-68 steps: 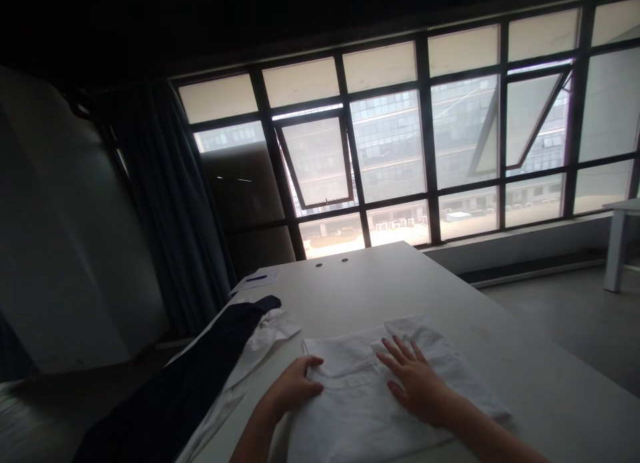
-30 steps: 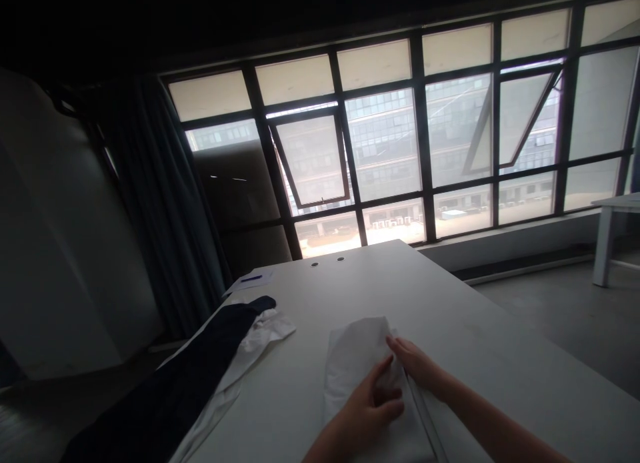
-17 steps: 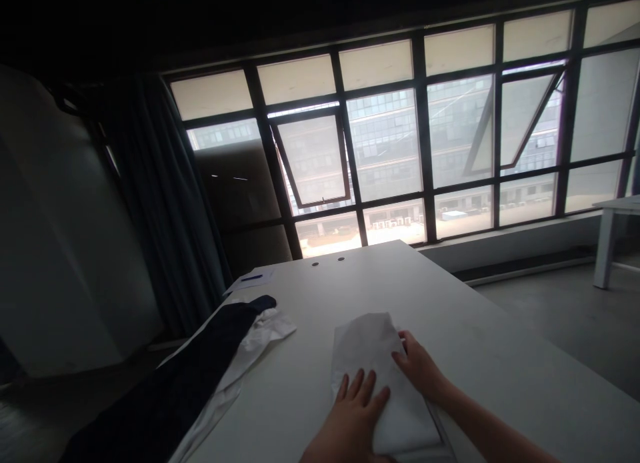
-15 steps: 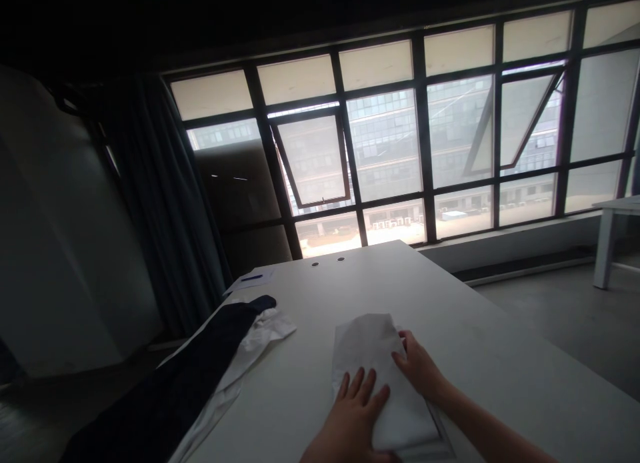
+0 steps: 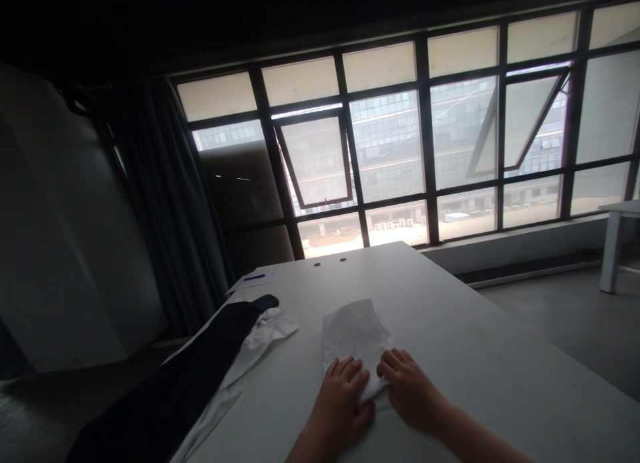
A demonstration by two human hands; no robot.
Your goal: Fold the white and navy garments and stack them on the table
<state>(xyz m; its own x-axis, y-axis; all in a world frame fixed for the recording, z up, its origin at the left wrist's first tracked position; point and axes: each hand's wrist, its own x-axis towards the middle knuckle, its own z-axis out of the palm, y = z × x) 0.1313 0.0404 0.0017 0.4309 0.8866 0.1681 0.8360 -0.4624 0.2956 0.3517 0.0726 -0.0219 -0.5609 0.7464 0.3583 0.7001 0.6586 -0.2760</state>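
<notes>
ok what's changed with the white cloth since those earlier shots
The white cloth went from a wide flat piece to a narrow, much shorter folded bundle, its near end brought up away from the person. Both hands now rest at that near edge: left hand, right hand. The dark garment beside it stayed put.

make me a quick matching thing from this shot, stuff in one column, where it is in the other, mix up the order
Things
1. folded white fabric
2. dark navy garment
3. slim blue pen
4. small white side table

Places
a. lying over crumpled white fabric at the left edge of the long white table
b. on the floor at far right, by the window
c. under the left hand and right hand
d. on a sheet of paper at the table's far end

Pairs: 1-c, 2-a, 3-d, 4-b
</notes>
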